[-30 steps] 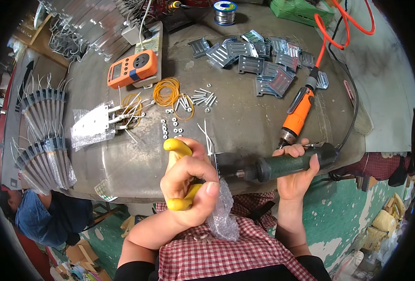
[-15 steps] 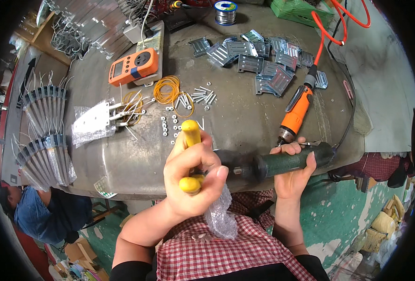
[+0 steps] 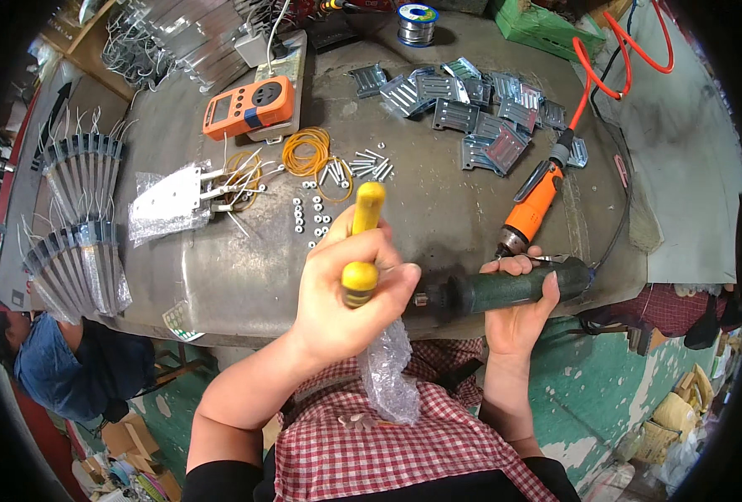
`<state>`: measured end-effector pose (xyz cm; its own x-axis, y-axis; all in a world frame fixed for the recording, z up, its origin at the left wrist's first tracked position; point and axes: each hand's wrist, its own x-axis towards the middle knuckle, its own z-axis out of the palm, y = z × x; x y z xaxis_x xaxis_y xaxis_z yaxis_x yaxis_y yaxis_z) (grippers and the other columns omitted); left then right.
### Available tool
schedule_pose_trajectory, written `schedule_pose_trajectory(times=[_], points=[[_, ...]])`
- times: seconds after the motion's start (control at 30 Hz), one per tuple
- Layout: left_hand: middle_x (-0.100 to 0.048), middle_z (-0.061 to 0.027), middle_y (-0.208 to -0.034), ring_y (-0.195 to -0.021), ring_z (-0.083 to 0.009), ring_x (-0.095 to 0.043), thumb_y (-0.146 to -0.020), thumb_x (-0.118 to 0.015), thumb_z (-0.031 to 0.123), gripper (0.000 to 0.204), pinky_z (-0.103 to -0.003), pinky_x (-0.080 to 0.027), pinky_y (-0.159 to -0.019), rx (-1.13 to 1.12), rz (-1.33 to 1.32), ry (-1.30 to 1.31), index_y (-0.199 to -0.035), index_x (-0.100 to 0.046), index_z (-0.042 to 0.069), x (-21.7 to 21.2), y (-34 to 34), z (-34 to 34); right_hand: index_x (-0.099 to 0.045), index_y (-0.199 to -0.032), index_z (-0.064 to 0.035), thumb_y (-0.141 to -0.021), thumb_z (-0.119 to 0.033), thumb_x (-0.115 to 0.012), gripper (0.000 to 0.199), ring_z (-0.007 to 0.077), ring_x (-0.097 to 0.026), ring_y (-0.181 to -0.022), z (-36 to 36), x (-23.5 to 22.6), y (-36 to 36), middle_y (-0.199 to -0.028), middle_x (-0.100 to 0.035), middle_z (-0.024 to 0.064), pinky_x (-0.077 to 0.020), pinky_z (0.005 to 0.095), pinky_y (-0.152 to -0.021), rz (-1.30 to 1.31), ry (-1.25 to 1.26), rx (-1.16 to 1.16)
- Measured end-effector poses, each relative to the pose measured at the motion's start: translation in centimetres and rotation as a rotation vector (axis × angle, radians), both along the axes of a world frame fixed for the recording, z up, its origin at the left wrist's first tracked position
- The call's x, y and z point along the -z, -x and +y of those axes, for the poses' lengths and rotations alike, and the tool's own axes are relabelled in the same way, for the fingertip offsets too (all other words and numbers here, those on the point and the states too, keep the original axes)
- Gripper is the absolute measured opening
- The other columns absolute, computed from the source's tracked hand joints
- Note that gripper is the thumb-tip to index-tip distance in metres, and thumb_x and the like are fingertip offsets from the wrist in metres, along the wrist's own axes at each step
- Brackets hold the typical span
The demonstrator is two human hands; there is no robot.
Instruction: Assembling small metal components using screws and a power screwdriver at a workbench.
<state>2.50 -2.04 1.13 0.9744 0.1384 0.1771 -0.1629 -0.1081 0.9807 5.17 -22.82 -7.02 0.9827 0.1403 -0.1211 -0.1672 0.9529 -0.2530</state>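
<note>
My left hand [image 3: 341, 284] is closed round a pair of yellow-handled pliers [image 3: 370, 207]. Both handle ends stick up past my fingers; the jaws are hidden beneath the hand. A strip of bubble wrap [image 3: 389, 376] hangs below that hand, over the checked apron. My right hand [image 3: 517, 314] grips a dark green cylindrical power tool [image 3: 513, 289] from below, its narrow metal tip pointing left toward the left hand. Whatever lies between the tip and the pliers is hidden. Just beyond my right fingers, an orange screwdriver [image 3: 531, 205] on a red hose lies on the table.
Bent metal brackets [image 3: 450, 115] lie piled at the back. Small white rings [image 3: 317, 212], screws [image 3: 371, 164] and a yellow wire coil [image 3: 305, 152] are mid-table. An orange meter [image 3: 249, 106] and wired strips [image 3: 82, 243] stand left. Another person [image 3: 78, 364] is at the lower left.
The pliers' yellow handles have come closer together in my left hand, which has shifted slightly right and turned. My right hand keeps its hold on the green tool. The view has shifted a little.
</note>
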Motion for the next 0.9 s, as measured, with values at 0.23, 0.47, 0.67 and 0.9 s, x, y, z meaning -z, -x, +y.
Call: schedule_pose_trajectory(times=[0.23, 0.47, 0.67, 0.9], points=[[-0.043, -0.0039, -0.066, -0.07, -0.0161, -0.042, -0.07, -0.065, 0.005, 0.023, -0.03, -0.035, -0.063, 0.03, -0.027, -0.069, -0.06, -0.044, 0.005, 0.0, -1.0, -0.1, -0.044, -0.114, -0.0085, -0.083, -0.024, -0.06, 0.038, 0.015, -0.048, -0.09, 0.0, 0.4, -0.2, -0.089, -0.046, 0.0009, -0.0329, 0.0404, -0.095, -0.015, -0.017, -0.011], [-0.043, -0.0055, -0.068, -0.069, -0.0181, -0.044, -0.07, -0.067, 0.009, 0.023, -0.03, -0.037, -0.063, 0.055, -0.032, -0.115, -0.062, -0.046, 0.004, 0.1, -1.0, -0.2, -0.045, -0.112, -0.0085, -0.083, -0.024, -0.06, 0.036, 0.015, -0.048, -0.09, 0.1, 0.2, 0.0, -0.089, -0.046, 0.0009, -0.0325, 0.0403, -0.096, -0.033, -0.024, -0.026], [-0.048, -0.006, -0.079, -0.082, -0.0169, -0.046, -0.075, -0.065, 0.016, 0.021, -0.031, -0.037, -0.076, 0.181, 0.297, -0.228, -0.065, -0.051, 0.004, -1.5, -2.0, -0.7, -0.047, -0.112, -0.0116, -0.083, -0.029, -0.059, 0.036, 0.0149, -0.048, -0.088, 0.3, 0.0, -0.1, -0.088, -0.048, 0.0004, -0.0348, 0.0398, -0.094, 0.006, 0.025, 0.003], [-0.05, -0.0177, -0.074, -0.077, -0.0323, -0.055, -0.073, -0.066, 0.033, 0.033, -0.037, -0.044, -0.07, 0.289, 0.307, -0.42, -0.081, -0.063, 0.001, -3.9, -4.5, -1.1, -0.047, -0.114, -0.0118, -0.084, -0.033, -0.056, 0.039, 0.0158, -0.049, -0.089, -0.2, 0.3, -0.1, -0.088, -0.049, 0.0004, -0.0378, 0.0429, -0.091, -0.002, 0.108, 0.053]])
